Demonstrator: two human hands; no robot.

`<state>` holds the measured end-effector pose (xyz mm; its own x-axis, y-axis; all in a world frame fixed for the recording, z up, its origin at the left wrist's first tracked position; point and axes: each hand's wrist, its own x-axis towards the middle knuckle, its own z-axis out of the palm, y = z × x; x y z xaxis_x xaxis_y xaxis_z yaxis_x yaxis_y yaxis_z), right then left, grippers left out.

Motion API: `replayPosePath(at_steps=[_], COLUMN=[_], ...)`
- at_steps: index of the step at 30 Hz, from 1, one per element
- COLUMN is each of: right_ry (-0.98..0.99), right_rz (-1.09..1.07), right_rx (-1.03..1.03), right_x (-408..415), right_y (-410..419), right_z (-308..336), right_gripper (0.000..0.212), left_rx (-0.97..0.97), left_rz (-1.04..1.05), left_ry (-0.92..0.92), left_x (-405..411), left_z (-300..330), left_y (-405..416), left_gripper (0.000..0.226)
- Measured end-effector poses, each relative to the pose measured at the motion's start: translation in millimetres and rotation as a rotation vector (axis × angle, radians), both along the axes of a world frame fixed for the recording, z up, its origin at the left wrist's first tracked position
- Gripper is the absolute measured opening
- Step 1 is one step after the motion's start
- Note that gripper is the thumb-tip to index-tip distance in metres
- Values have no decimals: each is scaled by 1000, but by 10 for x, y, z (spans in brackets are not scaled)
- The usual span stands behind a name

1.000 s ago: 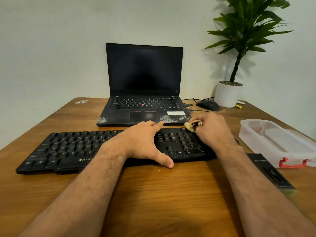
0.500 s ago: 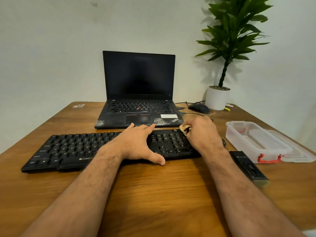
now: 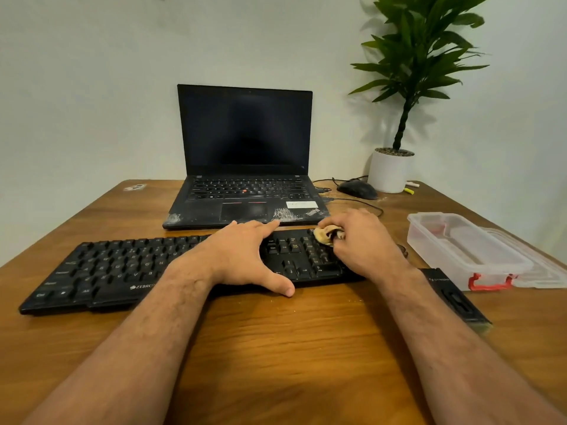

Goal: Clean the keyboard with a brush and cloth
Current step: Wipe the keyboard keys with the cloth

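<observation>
Black keyboard (image 3: 122, 265), yellowish cloth (image 3: 323, 234), brown wood-grain table (image 3: 291, 348).

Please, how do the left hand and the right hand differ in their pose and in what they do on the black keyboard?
The left hand lies flat with fingers spread across the middle of the keyboard and holds nothing; the right hand is curled and grips a small yellowish cloth. The left hand's thumb reaches over the near edge onto the table; the right hand works at the keyboard's right end. Both rest on the keyboard.
</observation>
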<state>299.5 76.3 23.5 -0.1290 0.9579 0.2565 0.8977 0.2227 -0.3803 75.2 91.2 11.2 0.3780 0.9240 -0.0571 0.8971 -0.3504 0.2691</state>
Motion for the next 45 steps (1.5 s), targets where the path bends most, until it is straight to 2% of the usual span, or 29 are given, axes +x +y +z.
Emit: replayPosePath(at_steps=[4, 7, 9, 12, 16, 19, 23, 25, 27, 29, 31, 33, 38, 42, 45], right_ry=[212, 156, 100, 80, 220, 216, 8, 51, 104, 91, 28, 30, 250, 174, 187], right_rz=[114, 24, 38, 106, 151, 145, 19, -27, -51, 4, 87, 125, 185, 264, 276], right_rx=[-64, 59, 15, -65, -128, -93, -70, -32, 77, 107, 13, -51, -124, -23, -76], right_x=[12, 24, -22, -57, 66, 25, -77, -61, -24, -27, -79, -95, 39, 10, 21], right_y=[-74, 16, 46, -16, -149, -136, -35, -15, 10, 24, 2, -64, -234, -233, -232], right_z=[27, 24, 9, 23, 74, 63, 7, 14, 23, 27, 15, 24, 59, 19, -24], right_gripper=[44, 50, 57, 48, 30, 38, 33, 28, 32, 42, 47, 45, 36, 48, 43], left_rx=[-1, -7, -5, -3, -2, 8, 1, 0, 7, 19, 19, 15, 13, 22, 13], left_rz=[-3, -2, -4, 1, -2, 1, 2, 0, -6, -8, -2, 10, 16, 24, 32], left_ry=[8, 7, 15, 30, 39, 39, 40, 34, 37, 47, 62, 73, 76, 81, 70], left_x=[15, 18, 17, 11, 7, 2, 9, 6, -3, -4, -3, -1, 3, 4, 7], left_z=[24, 22, 15, 13, 12, -4, 1, 6, 5, -3, -9, -15, -24, -30, -24], left_y=[-13, -17, -16, -11, -8, -3, -8, -13, -12, -2, 8, 15, 12, 8, 7], left_gripper=[136, 135, 135, 135, 135, 135, 134, 133, 134, 136, 139, 145, 148, 144, 146])
